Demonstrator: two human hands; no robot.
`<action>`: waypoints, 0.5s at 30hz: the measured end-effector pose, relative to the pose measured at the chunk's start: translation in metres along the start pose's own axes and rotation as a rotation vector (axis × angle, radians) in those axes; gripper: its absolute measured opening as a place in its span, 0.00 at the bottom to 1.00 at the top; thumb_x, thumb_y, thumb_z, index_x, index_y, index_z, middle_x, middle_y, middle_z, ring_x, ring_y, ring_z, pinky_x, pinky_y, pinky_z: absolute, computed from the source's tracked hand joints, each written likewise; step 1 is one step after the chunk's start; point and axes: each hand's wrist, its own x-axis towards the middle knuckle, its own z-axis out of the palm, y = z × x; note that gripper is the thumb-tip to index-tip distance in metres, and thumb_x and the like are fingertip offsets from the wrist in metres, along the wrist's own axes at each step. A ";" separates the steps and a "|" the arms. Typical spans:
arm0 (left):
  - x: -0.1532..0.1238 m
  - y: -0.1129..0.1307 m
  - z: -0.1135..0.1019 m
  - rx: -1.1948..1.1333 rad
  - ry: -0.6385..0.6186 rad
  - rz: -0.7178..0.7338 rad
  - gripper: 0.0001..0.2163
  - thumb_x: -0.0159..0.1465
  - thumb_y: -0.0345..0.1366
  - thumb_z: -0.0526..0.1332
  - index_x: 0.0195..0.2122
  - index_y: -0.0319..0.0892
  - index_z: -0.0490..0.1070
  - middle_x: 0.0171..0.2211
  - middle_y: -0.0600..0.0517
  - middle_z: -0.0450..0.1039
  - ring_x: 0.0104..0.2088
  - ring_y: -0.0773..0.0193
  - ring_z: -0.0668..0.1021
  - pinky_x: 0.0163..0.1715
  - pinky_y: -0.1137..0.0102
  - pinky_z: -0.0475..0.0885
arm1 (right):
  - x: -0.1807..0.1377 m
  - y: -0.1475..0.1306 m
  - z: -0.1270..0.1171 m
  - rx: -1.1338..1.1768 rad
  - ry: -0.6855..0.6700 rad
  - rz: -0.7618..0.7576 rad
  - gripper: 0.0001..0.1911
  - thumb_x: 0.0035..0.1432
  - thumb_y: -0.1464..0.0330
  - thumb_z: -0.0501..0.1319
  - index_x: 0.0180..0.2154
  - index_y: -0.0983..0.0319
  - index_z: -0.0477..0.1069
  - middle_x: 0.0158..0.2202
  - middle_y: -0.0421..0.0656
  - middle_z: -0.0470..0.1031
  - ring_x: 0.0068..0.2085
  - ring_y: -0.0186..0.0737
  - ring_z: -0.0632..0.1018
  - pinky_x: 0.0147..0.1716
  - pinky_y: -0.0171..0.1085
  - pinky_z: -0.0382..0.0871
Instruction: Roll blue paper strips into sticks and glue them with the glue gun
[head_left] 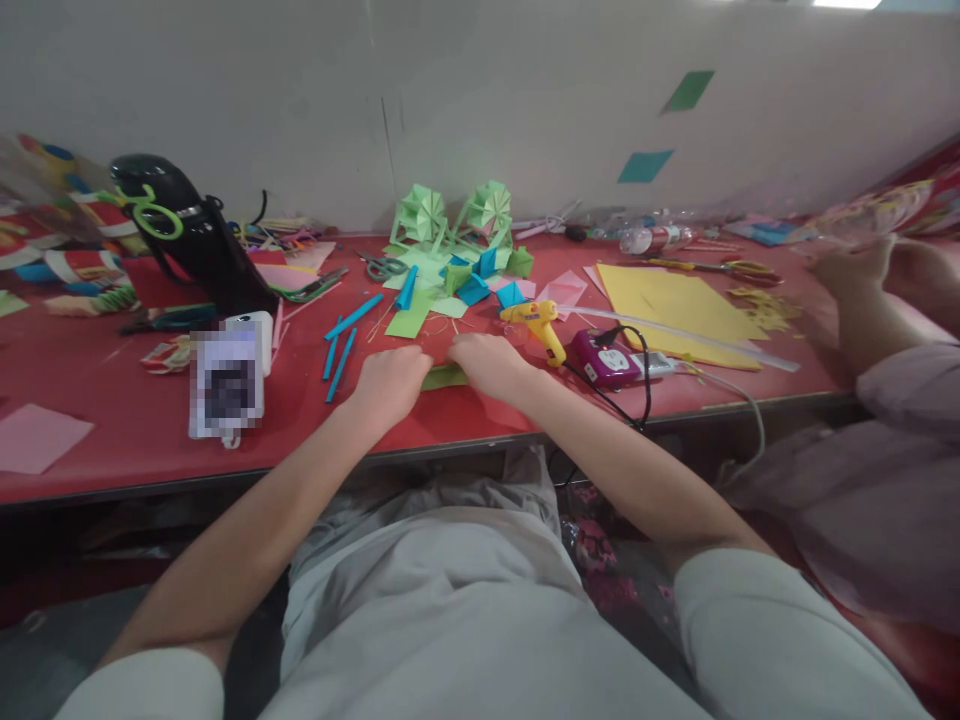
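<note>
Both hands rest near the front edge of a red table, closed on a narrow strip of green paper [444,377]. My left hand [397,380] grips its left end, and my right hand [486,364] grips the other end; the fingertips are hidden under the knuckles. Blue paper tubes [341,362] lie to the left of my left hand. Just beyond the hands are green paper pieces [410,315] and folded blue paper pieces [474,290]. A yellow glue gun [538,325] lies to the right of my right hand.
Green folded-paper models [422,217] stand at the back. A phone [229,378] and a black bottle [196,240] are at left. At right are a purple power adapter [604,358] with cables, yellow paper [675,310], scissors [746,270] and another person's arms [862,300].
</note>
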 end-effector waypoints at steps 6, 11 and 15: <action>0.022 -0.016 -0.005 -0.087 -0.058 0.005 0.15 0.60 0.23 0.56 0.43 0.43 0.75 0.45 0.44 0.79 0.47 0.52 0.81 0.39 0.66 0.74 | 0.020 0.011 -0.016 0.033 -0.155 -0.067 0.18 0.57 0.81 0.57 0.46 0.63 0.77 0.46 0.50 0.80 0.45 0.45 0.80 0.35 0.35 0.66; 0.047 -0.035 -0.007 -0.200 -0.249 0.092 0.18 0.55 0.23 0.59 0.44 0.45 0.76 0.45 0.49 0.81 0.44 0.60 0.81 0.35 0.74 0.72 | 0.034 0.015 -0.038 0.055 -0.381 -0.142 0.16 0.55 0.79 0.59 0.44 0.66 0.78 0.36 0.46 0.81 0.34 0.39 0.77 0.31 0.35 0.62; 0.055 -0.039 -0.007 -0.208 -0.301 0.124 0.18 0.54 0.24 0.59 0.43 0.46 0.77 0.44 0.50 0.81 0.42 0.61 0.81 0.34 0.74 0.72 | 0.039 0.019 -0.039 0.094 -0.415 -0.194 0.15 0.55 0.79 0.59 0.42 0.65 0.78 0.33 0.42 0.80 0.29 0.36 0.74 0.28 0.35 0.58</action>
